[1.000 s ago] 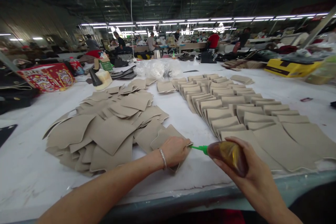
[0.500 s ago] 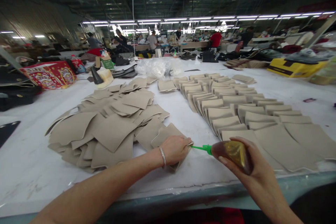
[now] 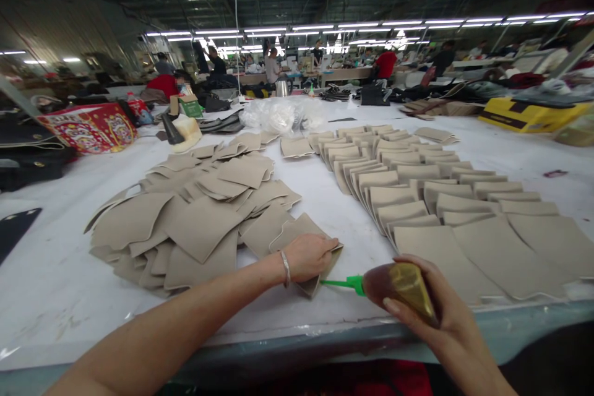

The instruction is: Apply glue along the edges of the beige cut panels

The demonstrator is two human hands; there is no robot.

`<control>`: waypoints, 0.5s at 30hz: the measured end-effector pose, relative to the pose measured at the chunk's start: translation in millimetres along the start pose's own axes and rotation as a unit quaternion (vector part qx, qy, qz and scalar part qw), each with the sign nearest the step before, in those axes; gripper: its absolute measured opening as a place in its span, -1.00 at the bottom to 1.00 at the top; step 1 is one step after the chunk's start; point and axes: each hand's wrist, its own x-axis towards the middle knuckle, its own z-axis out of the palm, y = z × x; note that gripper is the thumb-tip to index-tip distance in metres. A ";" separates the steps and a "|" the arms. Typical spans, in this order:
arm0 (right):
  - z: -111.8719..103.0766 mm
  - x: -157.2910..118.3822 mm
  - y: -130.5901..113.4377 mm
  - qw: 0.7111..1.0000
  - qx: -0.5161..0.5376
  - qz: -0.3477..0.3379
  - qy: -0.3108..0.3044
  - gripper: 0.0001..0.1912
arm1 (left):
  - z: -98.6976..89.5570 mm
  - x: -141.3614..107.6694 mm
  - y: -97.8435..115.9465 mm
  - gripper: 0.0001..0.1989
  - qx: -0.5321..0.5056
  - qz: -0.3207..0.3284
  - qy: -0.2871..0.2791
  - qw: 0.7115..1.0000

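My left hand (image 3: pixel 310 256), with a bracelet at the wrist, is closed on the corner of a beige piece (image 3: pixel 297 232) at the table's middle. My right hand (image 3: pixel 429 303) is wrapped round a brown glue bottle (image 3: pixel 392 288) lying sideways. The bottle's green nozzle (image 3: pixel 341 283) points left, its tip at the lower edge of the held piece. On the left lies a loose heap of beige pieces (image 3: pixel 202 226). To the right, more beige pieces (image 3: pixel 436 198) overlap in fanned rows, with flatter ones at the near end.
At the back left stand a red patterned box (image 3: pixel 88 130) and a black cone on a pale block (image 3: pixel 187 135). Clear plastic wrap (image 3: pixel 278 116) lies at the back middle, a yellow box (image 3: pixel 529 114) at the back right. Several people are at work far behind.
My right hand and the bottle have moved down and slightly left, so the nozzle tip went from the piece's right corner to its lower edge. My left hand still holds the piece.
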 end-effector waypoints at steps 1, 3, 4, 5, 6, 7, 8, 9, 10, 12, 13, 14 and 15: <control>0.5 -1.7 -0.8 1.000 0.004 0.001 0.000 -0.49 | 0.2 0.0 -0.2 -0.58 0.002 0.000 0.000 1.000; 0.4 -3.0 -2.1 1.000 -0.005 0.002 0.022 -0.48 | 0.6 -0.3 -0.1 -0.57 0.004 0.001 -0.001 1.000; 0.1 -3.3 -2.4 0.999 -0.012 0.004 0.033 -0.47 | 0.8 -0.6 0.2 -0.57 0.004 0.001 0.000 1.000; 0.1 -4.0 -2.6 0.999 -0.017 0.008 0.037 -0.46 | 1.0 -0.8 0.5 -0.57 0.004 0.002 0.000 1.000; 0.4 -5.2 -2.6 0.999 -0.017 0.012 0.031 -0.46 | 1.2 -1.0 0.7 -0.57 0.004 0.003 0.000 1.000; 1.0 -6.8 -2.5 1.000 -0.012 0.014 0.020 -0.47 | 1.5 -1.3 0.9 -0.57 0.006 0.004 0.001 1.000; 2.0 -8.9 -2.4 1.000 -0.005 0.015 0.007 -0.48 | 1.8 -1.5 0.9 -0.56 0.007 0.004 0.003 1.000; 3.0 -10.9 -2.4 1.000 0.002 0.014 -0.003 -0.48 | 2.0 -1.8 0.9 -0.57 0.009 0.003 0.004 1.000; 4.0 -12.8 -2.3 1.000 0.007 0.014 -0.006 -0.48 | 2.2 -2.2 0.8 -0.57 0.010 0.003 0.006 1.000; 5.4 -15.5 -2.6 1.000 0.009 0.020 0.004 -0.46 | 2.1 -3.0 0.4 -0.57 0.010 0.003 0.007 1.000; 5.9 -16.5 -2.9 1.000 0.005 0.024 0.014 -0.46 | 1.9 -3.5 0.3 -0.56 0.010 0.003 0.007 1.000; 6.3 -17.4 -3.4 0.999 -0.001 0.026 0.021 -0.46 | 1.6 -4.0 0.1 -0.56 0.010 0.004 0.005 1.000; 6.7 -18.5 -4.0 0.999 -0.004 0.025 0.023 -0.46 | 1.3 -4.4 0.1 -0.56 0.010 0.005 0.003 1.000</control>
